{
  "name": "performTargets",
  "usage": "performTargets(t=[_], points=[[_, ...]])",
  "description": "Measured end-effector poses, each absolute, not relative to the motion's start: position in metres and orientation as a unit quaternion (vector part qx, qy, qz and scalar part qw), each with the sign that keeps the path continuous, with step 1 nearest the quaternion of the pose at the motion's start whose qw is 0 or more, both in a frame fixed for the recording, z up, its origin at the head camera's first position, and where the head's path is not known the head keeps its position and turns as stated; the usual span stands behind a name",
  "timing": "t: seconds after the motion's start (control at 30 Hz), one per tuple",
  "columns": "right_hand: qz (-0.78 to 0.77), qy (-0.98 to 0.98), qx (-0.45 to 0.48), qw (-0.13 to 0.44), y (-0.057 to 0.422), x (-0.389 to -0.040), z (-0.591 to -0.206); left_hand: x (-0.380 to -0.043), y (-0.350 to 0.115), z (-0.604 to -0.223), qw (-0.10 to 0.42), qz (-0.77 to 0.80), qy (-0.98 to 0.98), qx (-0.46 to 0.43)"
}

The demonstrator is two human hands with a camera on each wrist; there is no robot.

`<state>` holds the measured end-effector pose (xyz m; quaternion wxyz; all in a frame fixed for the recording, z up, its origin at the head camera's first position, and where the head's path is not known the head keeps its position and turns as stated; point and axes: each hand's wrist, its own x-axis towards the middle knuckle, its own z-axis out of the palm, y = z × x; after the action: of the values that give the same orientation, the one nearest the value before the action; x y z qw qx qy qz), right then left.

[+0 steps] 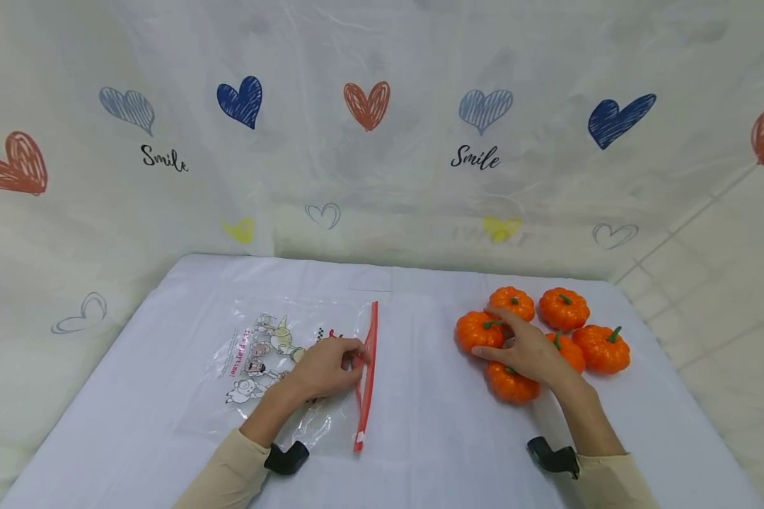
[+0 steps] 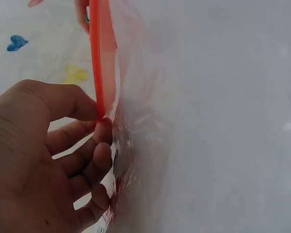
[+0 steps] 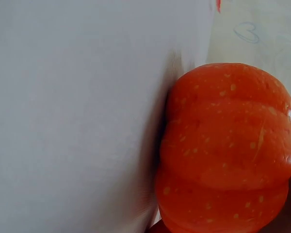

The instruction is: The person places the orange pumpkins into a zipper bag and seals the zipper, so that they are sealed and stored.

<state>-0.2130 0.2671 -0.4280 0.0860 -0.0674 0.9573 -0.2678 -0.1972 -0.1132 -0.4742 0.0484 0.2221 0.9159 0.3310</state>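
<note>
A clear plastic zip bag (image 1: 255,367) with printed cartoon figures lies flat at the left of the table. My left hand (image 1: 331,367) pinches its red zip strip (image 1: 367,396) between thumb and forefinger; the left wrist view shows the strip (image 2: 99,58) rising from those fingertips. On the right, my right hand (image 1: 528,350) grips a small orange pumpkin (image 1: 474,331), thumb on the near side and fingers on the far side. Another pumpkin (image 1: 511,385) sits just below that hand. One pumpkin (image 3: 228,145) hides most of the hand in the right wrist view.
More pumpkins cluster about the right hand: one behind it (image 1: 512,302), one at the back right (image 1: 564,309), one far right (image 1: 601,350), and one partly covered by the hand (image 1: 569,351). A white cloth covers the table (image 1: 420,438). Behind hangs a heart-printed sheet (image 1: 407,184).
</note>
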Motion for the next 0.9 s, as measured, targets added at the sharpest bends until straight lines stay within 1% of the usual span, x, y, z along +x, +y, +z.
performTargets(t=[0.13,0.3,0.4,0.53,0.67,0.9], points=[[-0.27,0.956,-0.073,0.084,0.267,-0.214,-0.428,-0.196,-0.11,-0.471,0.041,0.373,0.902,0.213],[-0.27,0.956,-0.074,0.085,0.268,-0.214,-0.427,-0.194,-0.106,-0.465,0.0,0.395,0.898,0.194],[-0.269,0.956,-0.071,0.089,0.27,-0.214,-0.428,-0.193,-0.105,-0.464,-0.016,0.391,0.902,0.183],[-0.265,0.958,-0.069,0.092,0.27,-0.213,-0.426,-0.194,-0.103,-0.463,-0.022,0.384,0.908,0.165],[-0.259,0.959,-0.067,0.091,0.268,-0.211,-0.426,-0.192,-0.103,-0.461,-0.018,0.372,0.916,0.152],[-0.26,0.96,-0.059,0.087,0.265,-0.21,-0.426,-0.188,-0.103,-0.456,-0.029,0.327,0.93,0.164]])
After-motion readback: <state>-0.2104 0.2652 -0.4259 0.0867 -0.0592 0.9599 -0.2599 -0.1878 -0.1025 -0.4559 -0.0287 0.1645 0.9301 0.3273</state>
